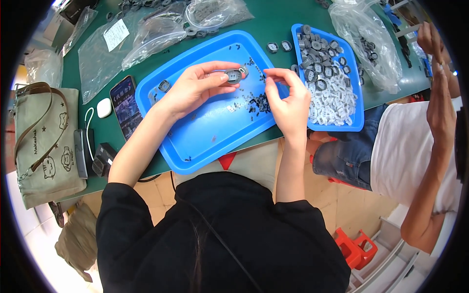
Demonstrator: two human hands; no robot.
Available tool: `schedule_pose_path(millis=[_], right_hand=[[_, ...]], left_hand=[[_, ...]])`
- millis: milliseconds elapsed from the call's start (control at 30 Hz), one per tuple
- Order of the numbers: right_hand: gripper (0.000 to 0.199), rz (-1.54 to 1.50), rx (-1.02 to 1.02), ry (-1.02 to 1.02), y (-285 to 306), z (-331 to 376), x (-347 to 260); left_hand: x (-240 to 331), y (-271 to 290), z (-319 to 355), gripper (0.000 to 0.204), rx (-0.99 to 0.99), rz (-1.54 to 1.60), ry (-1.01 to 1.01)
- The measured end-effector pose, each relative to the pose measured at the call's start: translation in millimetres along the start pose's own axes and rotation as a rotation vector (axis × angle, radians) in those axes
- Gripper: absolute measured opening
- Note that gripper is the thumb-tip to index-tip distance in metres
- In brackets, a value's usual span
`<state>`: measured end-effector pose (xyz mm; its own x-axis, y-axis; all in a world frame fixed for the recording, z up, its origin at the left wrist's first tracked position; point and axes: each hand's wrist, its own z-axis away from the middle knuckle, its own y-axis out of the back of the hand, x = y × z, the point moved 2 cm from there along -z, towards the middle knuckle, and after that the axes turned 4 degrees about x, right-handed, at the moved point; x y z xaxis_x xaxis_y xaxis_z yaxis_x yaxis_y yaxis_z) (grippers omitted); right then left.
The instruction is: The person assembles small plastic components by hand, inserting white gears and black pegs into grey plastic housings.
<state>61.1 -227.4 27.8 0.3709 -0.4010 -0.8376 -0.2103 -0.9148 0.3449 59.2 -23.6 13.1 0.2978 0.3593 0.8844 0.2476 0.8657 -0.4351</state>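
My left hand (198,87) is over the blue tray (190,155), its thumb and fingers closed on a small dark grey oval plastic casing (233,76). A pale ring-like piece shows beside the casing at the fingertips. Over the tray's right side, my right hand (289,100) has its thumb and index finger drawn together; whatever is between them is too small to make out. Tiny black parts (259,103) lie in a heap on the tray below it, with more strewn toward the far edge. Another dark casing (164,86) rests at the tray's left.
A second blue tray (360,110) holds grey casings (317,49) and white pieces (332,105). Two casings (279,47) lie between the trays. Plastic bags (161,34), a phone (126,105) and a canvas bag (49,146) surround them. A person in white (410,141) is at the right.
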Motion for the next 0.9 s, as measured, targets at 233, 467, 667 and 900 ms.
schedule_pose_path(millis=[233,467,667,900], right_hand=[[0.029,-0.029,-0.225,0.082,-31,-1,-9],[0.028,-0.326,-0.156,-0.054,-53,10,-7],[0.025,-0.378,-0.122,-0.041,-53,13,-4],[0.021,-0.4,-0.118,-0.092,-53,15,-4]], left_hand=[[-7,3,5,0.037,0.022,0.175,0.027],[-14,8,6,0.034,0.05,0.258,0.003],[-16,9,8,0.03,0.041,0.265,0.041],[-17,14,10,0.029,0.035,0.262,0.046]])
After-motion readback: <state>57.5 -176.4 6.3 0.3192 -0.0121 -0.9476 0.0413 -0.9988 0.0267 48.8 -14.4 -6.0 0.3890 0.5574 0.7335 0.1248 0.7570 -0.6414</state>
